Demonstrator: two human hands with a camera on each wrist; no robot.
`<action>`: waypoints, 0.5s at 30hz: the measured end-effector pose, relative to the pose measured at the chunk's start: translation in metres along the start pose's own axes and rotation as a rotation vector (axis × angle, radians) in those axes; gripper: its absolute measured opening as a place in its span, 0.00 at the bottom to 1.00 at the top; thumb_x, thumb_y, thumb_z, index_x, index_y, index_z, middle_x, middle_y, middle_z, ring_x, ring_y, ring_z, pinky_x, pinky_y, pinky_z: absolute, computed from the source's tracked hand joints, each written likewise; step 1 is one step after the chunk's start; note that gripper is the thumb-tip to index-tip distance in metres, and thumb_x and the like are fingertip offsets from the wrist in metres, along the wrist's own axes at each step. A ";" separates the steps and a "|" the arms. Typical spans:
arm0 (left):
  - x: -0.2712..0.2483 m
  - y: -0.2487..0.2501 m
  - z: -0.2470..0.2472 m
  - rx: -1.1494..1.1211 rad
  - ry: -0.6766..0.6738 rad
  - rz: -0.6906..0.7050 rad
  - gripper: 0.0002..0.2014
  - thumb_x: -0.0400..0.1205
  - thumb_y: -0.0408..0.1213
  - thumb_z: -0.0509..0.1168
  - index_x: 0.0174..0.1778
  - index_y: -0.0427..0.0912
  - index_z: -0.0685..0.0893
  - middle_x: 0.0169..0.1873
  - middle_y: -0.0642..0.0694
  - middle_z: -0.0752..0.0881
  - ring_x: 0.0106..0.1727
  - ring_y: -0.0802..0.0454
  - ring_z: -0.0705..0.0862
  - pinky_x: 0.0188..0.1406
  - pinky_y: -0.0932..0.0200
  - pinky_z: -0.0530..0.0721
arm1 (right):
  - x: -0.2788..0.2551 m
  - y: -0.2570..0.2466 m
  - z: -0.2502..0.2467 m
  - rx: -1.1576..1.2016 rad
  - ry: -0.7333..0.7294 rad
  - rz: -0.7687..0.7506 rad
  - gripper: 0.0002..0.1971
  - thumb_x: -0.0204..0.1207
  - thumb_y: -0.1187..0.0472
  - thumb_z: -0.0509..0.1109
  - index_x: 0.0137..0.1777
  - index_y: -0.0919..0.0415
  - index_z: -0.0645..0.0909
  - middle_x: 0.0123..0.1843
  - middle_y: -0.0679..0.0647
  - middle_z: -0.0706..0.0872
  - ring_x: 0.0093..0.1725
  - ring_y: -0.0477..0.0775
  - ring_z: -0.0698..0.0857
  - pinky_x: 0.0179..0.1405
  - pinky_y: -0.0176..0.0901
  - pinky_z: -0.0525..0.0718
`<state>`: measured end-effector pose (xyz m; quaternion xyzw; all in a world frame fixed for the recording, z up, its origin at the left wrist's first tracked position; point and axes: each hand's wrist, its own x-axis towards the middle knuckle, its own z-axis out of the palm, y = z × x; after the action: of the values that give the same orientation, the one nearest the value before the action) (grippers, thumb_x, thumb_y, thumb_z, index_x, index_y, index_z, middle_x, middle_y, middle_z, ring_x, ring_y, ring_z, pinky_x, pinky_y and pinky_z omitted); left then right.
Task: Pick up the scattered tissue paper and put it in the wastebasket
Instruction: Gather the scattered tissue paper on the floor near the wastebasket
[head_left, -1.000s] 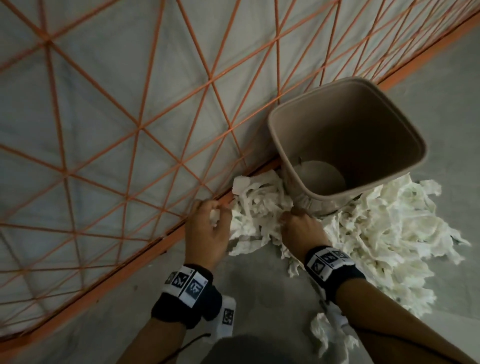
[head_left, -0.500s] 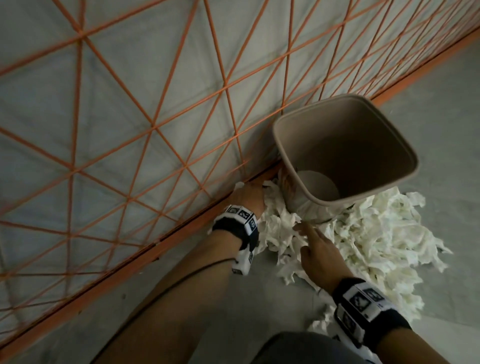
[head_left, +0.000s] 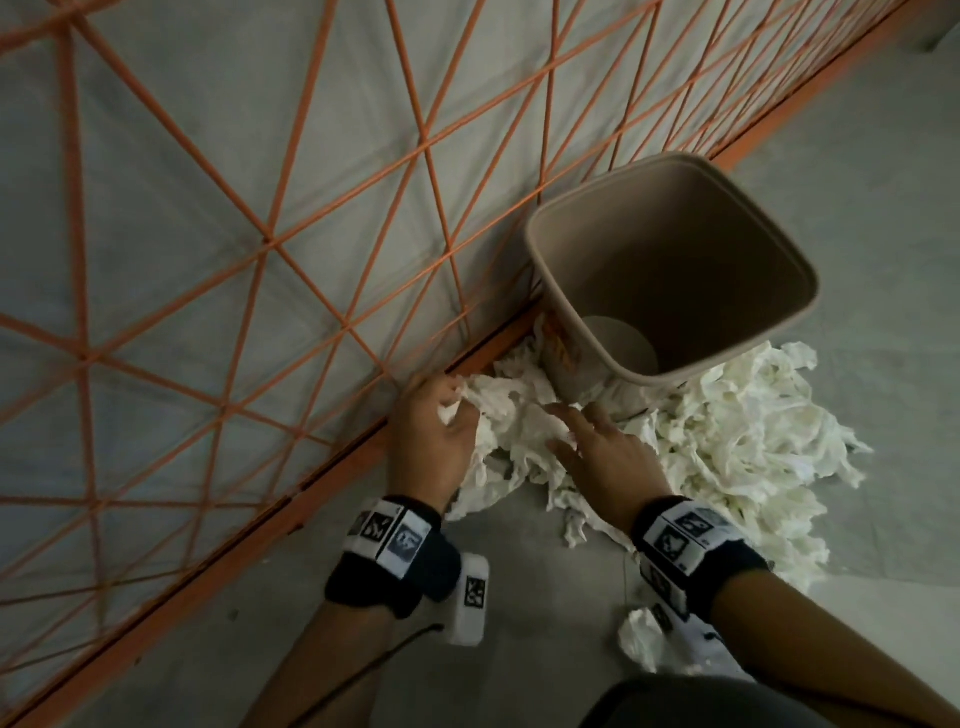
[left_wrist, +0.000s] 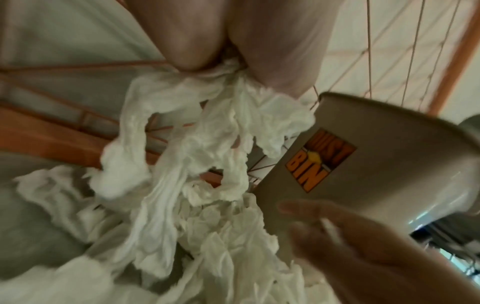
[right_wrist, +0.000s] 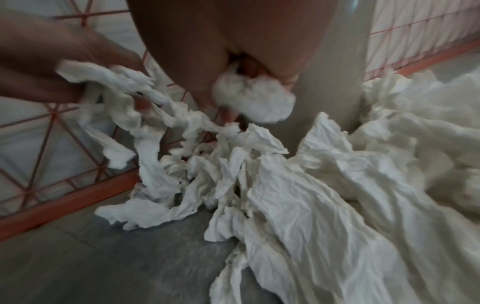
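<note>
A beige wastebasket (head_left: 670, 171) stands upright on the floor against an orange lattice; its inside holds no tissue that I can see. White crumpled tissue paper (head_left: 737, 447) lies heaped around its base. My left hand (head_left: 452, 410) grips a bunch of tissue (left_wrist: 207, 115) at the pile's left edge, and strands hang from the pinch. My right hand (head_left: 571, 426) lies on the pile just before the bin. In the right wrist view its curled fingers hold a small wad (right_wrist: 254, 98). The bin's orange label (left_wrist: 319, 162) faces my left hand.
The orange lattice panel (head_left: 270, 239) with its bottom rail (head_left: 332, 467) runs close along the left of the pile. A loose tissue clump (head_left: 644, 639) lies under my right forearm. Bare grey floor (head_left: 519, 597) spreads between my arms, and more lies right of the bin.
My left hand has drawn back from the gap beside the bin's base, bringing tissue with it. My right hand has shifted forward onto the pile, closer to the bin.
</note>
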<state>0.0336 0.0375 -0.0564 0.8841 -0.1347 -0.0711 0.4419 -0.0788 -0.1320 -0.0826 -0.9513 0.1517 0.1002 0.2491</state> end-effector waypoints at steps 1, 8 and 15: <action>-0.009 -0.002 -0.007 -0.034 0.024 -0.014 0.05 0.75 0.26 0.67 0.40 0.40 0.80 0.43 0.46 0.85 0.45 0.55 0.82 0.44 0.69 0.73 | 0.006 -0.002 0.002 -0.050 -0.046 0.011 0.28 0.82 0.42 0.57 0.80 0.43 0.56 0.73 0.58 0.71 0.56 0.64 0.86 0.45 0.58 0.87; -0.039 -0.019 -0.012 -0.107 0.043 -0.115 0.07 0.80 0.33 0.64 0.47 0.52 0.80 0.40 0.54 0.86 0.41 0.62 0.84 0.41 0.67 0.78 | 0.026 0.008 0.024 -0.321 -0.173 0.064 0.19 0.82 0.49 0.59 0.69 0.53 0.73 0.73 0.63 0.69 0.55 0.69 0.86 0.44 0.58 0.87; -0.050 -0.085 0.035 0.330 -0.317 -0.202 0.29 0.73 0.54 0.72 0.70 0.56 0.74 0.62 0.47 0.81 0.60 0.46 0.81 0.57 0.46 0.83 | 0.017 0.024 0.037 -0.242 -0.144 0.075 0.24 0.80 0.44 0.54 0.70 0.56 0.67 0.72 0.57 0.70 0.66 0.65 0.78 0.49 0.60 0.87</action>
<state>-0.0073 0.0744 -0.1455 0.9310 -0.1228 -0.2297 0.2556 -0.0751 -0.1372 -0.1292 -0.9584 0.1555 0.1950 0.1391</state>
